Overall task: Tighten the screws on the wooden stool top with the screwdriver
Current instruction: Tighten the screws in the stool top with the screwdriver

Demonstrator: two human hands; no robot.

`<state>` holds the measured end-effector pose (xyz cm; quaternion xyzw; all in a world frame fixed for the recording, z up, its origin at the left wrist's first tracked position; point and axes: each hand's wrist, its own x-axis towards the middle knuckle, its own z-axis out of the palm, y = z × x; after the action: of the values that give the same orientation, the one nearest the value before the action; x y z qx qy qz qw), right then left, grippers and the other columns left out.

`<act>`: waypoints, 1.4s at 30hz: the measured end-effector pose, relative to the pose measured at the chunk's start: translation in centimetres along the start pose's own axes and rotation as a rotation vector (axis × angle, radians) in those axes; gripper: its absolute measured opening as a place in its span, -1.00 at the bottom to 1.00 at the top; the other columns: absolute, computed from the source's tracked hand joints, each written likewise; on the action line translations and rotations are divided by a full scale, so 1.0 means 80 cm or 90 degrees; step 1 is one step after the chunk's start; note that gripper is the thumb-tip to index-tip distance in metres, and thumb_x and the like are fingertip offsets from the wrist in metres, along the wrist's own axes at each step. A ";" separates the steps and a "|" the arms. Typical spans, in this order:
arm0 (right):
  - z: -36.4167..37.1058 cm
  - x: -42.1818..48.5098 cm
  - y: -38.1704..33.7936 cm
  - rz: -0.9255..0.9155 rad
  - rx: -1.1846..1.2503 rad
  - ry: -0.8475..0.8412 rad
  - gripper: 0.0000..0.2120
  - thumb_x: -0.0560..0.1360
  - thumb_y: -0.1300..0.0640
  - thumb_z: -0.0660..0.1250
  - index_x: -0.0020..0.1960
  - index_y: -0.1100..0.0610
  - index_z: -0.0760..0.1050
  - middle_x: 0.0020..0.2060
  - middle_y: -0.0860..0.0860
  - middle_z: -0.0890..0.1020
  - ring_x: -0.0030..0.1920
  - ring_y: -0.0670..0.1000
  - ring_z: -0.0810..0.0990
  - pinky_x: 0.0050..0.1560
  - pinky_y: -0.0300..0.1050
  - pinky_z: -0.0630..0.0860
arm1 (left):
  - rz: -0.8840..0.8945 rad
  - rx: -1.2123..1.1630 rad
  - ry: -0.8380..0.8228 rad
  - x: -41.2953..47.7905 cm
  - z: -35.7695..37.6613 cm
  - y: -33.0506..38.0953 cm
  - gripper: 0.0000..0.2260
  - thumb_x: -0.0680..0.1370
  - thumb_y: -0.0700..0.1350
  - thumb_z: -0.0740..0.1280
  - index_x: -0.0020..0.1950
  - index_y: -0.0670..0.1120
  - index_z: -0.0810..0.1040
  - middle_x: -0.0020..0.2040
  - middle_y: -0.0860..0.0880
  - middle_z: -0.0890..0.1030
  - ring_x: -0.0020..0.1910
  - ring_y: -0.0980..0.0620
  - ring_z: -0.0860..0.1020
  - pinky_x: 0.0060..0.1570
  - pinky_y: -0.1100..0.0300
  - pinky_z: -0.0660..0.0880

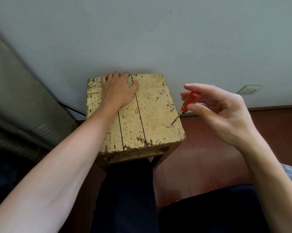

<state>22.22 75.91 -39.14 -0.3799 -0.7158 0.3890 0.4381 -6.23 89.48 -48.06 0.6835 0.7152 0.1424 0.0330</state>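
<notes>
1. The stool top (147, 113), worn yellow planks, stands against a grey wall (158, 31), between the person's knees.
2. The left hand (118, 91) lies palm down at about 11 o'clock on the top. Its fingers are spread and reach the far edge, its thumb is out to the side, and it holds nothing.
3. The right hand (222, 111) is off the top's edge at 3 o'clock. Its thumb and fingertips pinch the red handle of the screwdriver (189, 102).
4. The screwdriver leans, handle up toward 1 o'clock. Its tip sits on the near screw (172, 124), at about 4 o'clock on the top.
5. Two more screws stand proud along the same edge: a middle screw (172, 109) at 3 o'clock and a far screw (162, 92) at 2 o'clock.
6. A socket (249, 89) is on the wall past the right hand.
</notes>
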 end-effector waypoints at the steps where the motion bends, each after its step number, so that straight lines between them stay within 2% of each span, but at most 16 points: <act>1: 0.000 0.000 -0.001 0.000 0.000 0.002 -0.57 0.61 0.35 0.44 0.36 -0.07 0.64 0.17 -0.03 0.77 0.14 0.05 0.79 0.19 -0.11 0.68 | -0.001 0.000 -0.001 0.000 0.000 0.000 -0.41 0.62 0.32 0.02 0.51 0.03 0.41 0.38 -0.12 0.50 0.39 -0.14 0.39 0.41 -0.12 0.19; 7: 0.005 -0.002 -0.003 -0.009 -0.079 0.094 -0.61 0.49 0.31 0.61 0.20 -0.04 0.67 -0.06 0.02 0.77 0.07 0.08 0.80 0.07 0.29 0.67 | -0.003 -0.004 -0.002 0.001 0.001 0.000 -0.41 0.62 0.32 0.03 0.50 0.02 0.43 0.37 -0.13 0.51 0.39 -0.15 0.39 0.41 -0.11 0.19; 12: 0.016 -0.006 0.000 -0.021 -0.109 0.150 -0.59 0.48 0.24 0.65 0.20 -0.10 0.64 -0.08 -0.03 0.75 0.03 0.08 0.78 -0.01 0.22 0.64 | -0.006 0.001 -0.002 0.001 0.001 0.000 -0.41 0.62 0.33 0.02 0.50 0.03 0.43 0.37 -0.12 0.51 0.40 -0.15 0.38 0.41 -0.11 0.19; 16: 0.008 -0.006 0.004 -0.042 -0.144 0.094 -0.57 0.59 0.24 0.53 0.37 -0.12 0.63 0.06 0.01 0.75 0.14 0.04 0.75 0.14 0.02 0.64 | -0.006 0.000 -0.004 0.002 0.001 0.000 -0.40 0.61 0.33 0.01 0.50 0.03 0.42 0.37 -0.12 0.50 0.40 -0.15 0.38 0.42 -0.12 0.18; 19: -0.003 -0.005 0.003 -0.008 -0.086 0.020 -0.57 0.66 0.25 0.42 0.45 -0.10 0.59 0.14 -0.02 0.74 0.24 0.06 0.75 0.29 0.00 0.62 | -0.007 -0.002 -0.004 0.002 0.002 0.000 -0.41 0.62 0.33 0.01 0.50 0.03 0.42 0.37 -0.12 0.51 0.40 -0.15 0.38 0.42 -0.11 0.18; 21: -0.005 -0.003 0.002 0.010 -0.065 0.002 -0.60 0.66 0.25 0.39 0.44 -0.06 0.60 0.13 -0.03 0.75 0.21 0.07 0.76 0.31 -0.02 0.63 | -0.006 -0.003 -0.001 0.001 0.003 0.000 -0.41 0.61 0.33 0.01 0.50 0.03 0.42 0.36 -0.12 0.51 0.39 -0.15 0.38 0.41 -0.11 0.18; 24: -0.002 0.000 -0.001 0.003 -0.062 0.006 -0.62 0.64 0.28 0.41 0.35 -0.08 0.63 0.13 -0.03 0.76 0.07 0.10 0.79 0.21 -0.07 0.65 | -0.006 -0.002 0.001 0.002 0.003 -0.001 -0.40 0.61 0.33 0.01 0.49 0.03 0.43 0.36 -0.12 0.51 0.38 -0.15 0.39 0.40 -0.11 0.19; 30: 0.008 -0.003 0.001 -0.010 -0.116 0.105 -0.65 0.56 0.28 0.52 0.24 -0.07 0.66 0.03 -0.05 0.77 0.02 0.08 0.79 0.16 0.21 0.67 | -0.003 0.001 0.001 0.002 0.004 -0.002 -0.40 0.61 0.33 0.01 0.50 0.02 0.43 0.36 -0.12 0.51 0.38 -0.14 0.39 0.40 -0.11 0.21; 34: 0.020 -0.007 0.004 -0.012 -0.149 0.194 -0.67 0.53 0.22 0.60 0.21 -0.04 0.63 -0.05 -0.04 0.74 -0.02 0.01 0.78 0.02 0.19 0.65 | -0.004 0.001 0.003 0.003 0.004 -0.002 -0.40 0.61 0.33 0.01 0.50 0.03 0.42 0.37 -0.12 0.51 0.38 -0.14 0.39 0.40 -0.10 0.20; 36: 0.029 -0.008 0.004 -0.014 -0.140 0.212 -0.65 0.53 0.19 0.61 0.21 -0.11 0.63 -0.06 -0.04 0.74 -0.03 0.02 0.78 -0.03 0.18 0.63 | -0.003 0.002 0.004 0.003 0.004 -0.002 -0.39 0.61 0.33 0.00 0.50 0.03 0.43 0.36 -0.12 0.51 0.38 -0.14 0.40 0.40 -0.11 0.21; 38: 0.032 -0.009 0.005 -0.027 -0.162 0.215 -0.65 0.56 0.18 0.58 0.23 -0.16 0.64 -0.05 -0.04 0.74 -0.02 0.04 0.77 -0.02 0.17 0.63 | -0.002 0.003 0.003 0.004 0.004 -0.002 -0.39 0.60 0.34 0.00 0.50 0.03 0.43 0.36 -0.12 0.52 0.37 -0.14 0.40 0.40 -0.12 0.21; 42: 0.019 -0.008 0.005 -0.040 -0.159 0.128 -0.68 0.65 0.21 0.46 0.36 -0.06 0.63 0.10 -0.04 0.72 0.07 0.06 0.77 0.11 0.12 0.66 | -0.002 0.007 0.004 0.004 0.005 -0.003 -0.38 0.60 0.34 0.00 0.50 0.03 0.43 0.37 -0.12 0.51 0.39 -0.14 0.39 0.40 -0.11 0.20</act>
<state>21.14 75.19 -40.16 -0.4461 -0.7227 0.2433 0.4684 -6.36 89.86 -48.44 0.6822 0.7170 0.1406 0.0276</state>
